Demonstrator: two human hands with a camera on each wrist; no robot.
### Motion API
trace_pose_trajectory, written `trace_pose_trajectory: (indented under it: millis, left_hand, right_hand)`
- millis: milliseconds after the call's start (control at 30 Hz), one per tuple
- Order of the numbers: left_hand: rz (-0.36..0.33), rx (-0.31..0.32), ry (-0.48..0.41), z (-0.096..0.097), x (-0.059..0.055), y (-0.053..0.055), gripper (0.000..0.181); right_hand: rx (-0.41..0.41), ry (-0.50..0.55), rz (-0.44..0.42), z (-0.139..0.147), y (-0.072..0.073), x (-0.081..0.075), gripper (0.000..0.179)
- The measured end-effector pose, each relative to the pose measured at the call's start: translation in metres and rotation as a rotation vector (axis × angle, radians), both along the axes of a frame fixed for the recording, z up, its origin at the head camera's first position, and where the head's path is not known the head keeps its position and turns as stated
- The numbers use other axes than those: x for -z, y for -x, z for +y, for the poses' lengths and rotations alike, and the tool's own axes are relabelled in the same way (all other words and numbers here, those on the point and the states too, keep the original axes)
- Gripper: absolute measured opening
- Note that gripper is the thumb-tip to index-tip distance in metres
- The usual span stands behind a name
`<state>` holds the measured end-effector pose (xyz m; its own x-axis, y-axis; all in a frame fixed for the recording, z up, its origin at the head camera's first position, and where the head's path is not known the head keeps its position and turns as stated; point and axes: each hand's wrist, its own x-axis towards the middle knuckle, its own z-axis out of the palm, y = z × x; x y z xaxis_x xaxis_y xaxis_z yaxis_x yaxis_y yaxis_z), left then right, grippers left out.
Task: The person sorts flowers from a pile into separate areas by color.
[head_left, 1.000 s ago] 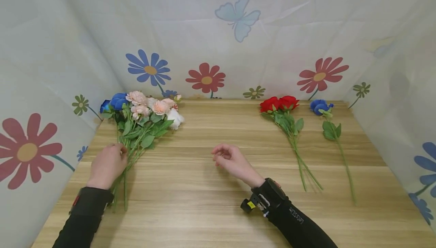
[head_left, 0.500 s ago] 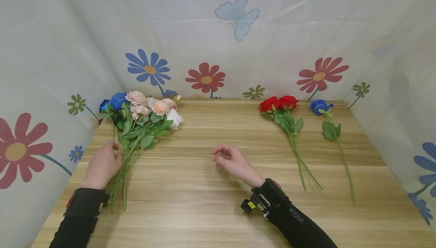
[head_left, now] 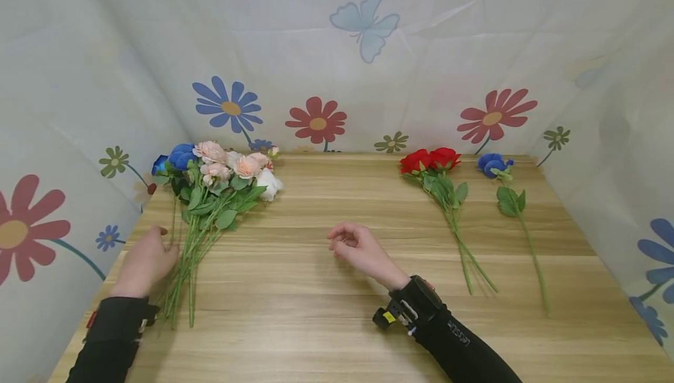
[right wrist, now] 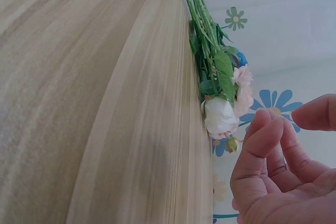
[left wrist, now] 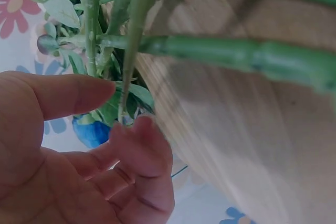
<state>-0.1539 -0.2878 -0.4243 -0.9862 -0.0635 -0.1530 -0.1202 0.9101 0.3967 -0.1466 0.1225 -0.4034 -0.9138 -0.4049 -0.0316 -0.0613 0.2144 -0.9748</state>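
Observation:
My left hand (head_left: pixel 144 263) is just left of a bunch of artificial flowers lying on the wooden table. Pale pink blooms (head_left: pixel 210 152), blue flowers (head_left: pixel 181 156) and a white flower (head_left: pixel 270 184) make up the bunch, with crossing green stems (head_left: pixel 193 254). Seen from the left wrist, the thumb (left wrist: pixel 79 95) stands apart from the bent fingers (left wrist: pixel 142 150), and a thin stem (left wrist: pixel 136 30) runs down close to the fingertips. Mid-table, my right hand (head_left: pixel 363 251) is loosely curled and holds nothing; the right wrist view shows its fingers (right wrist: pixel 262 150) apart from the thumb.
Two red roses (head_left: pixel 429 161) with crossed stems lie to the right on the table (head_left: pixel 295 307). Further right is a single blue flower (head_left: pixel 494 165) on a long stem. A patterned curtain (head_left: pixel 295 49) encloses the back and both sides.
My left hand has moved left, away from the stems, and its thumb and fingers have parted. A thin stem now shows at the bunch's left side. The right hand stays in place.

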Motion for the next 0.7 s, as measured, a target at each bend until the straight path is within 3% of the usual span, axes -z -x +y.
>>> trace_pose_trajectory:
  millis: [67,300,567,700]
  left_hand:
    - [-0.025,0.013,-0.009,-0.003,0.001,0.000,0.054]
    - [-0.051,0.094,-0.041,-0.012,0.008,0.003,0.042]
    - [-0.049,0.099,-0.092,-0.015,0.009,0.004,0.029]
    - [-0.042,0.085,-0.179,-0.013,0.005,0.002,0.034]
  right_hand:
    - [-0.001,0.007,-0.004,0.000,0.000,0.001,0.019]
    - [0.002,0.049,-0.045,0.003,0.013,0.033,0.025]
    - [-0.007,0.086,-0.120,0.005,0.014,0.030,0.028]
    - [0.016,0.080,-0.117,0.005,0.014,0.030,0.028]
